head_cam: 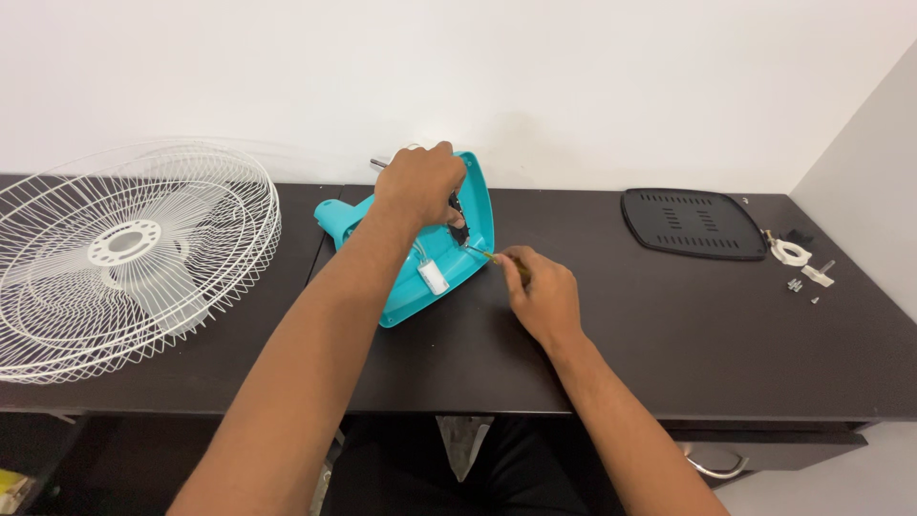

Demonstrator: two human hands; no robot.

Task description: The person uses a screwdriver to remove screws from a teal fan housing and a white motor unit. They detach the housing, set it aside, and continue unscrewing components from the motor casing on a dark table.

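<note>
The left hand (pixel 420 182) is closed over the top edge of a teal fan base (pixel 435 248) and holds it tipped up on the dark table (pixel 669 315). The right hand (pixel 544 296) is closed around a small screwdriver (pixel 492 256). The tool's thin tip points up and to the left, into the open underside of the base, which lies just beside this hand. The right hand is the nearer one to the spot inside where the tip touches.

The base is bright teal plastic, rounded, with its hollow side facing the person. Its long side runs from the far edge of the table down toward the person. Inside are a small white block (pixel 433 277), thin wires and a dark part.

Far to the left lies a white wire fan guard (pixel 124 258). Far to the right sit a black flat cover (pixel 693 223) and some small white parts and screws (pixel 798 263).
</note>
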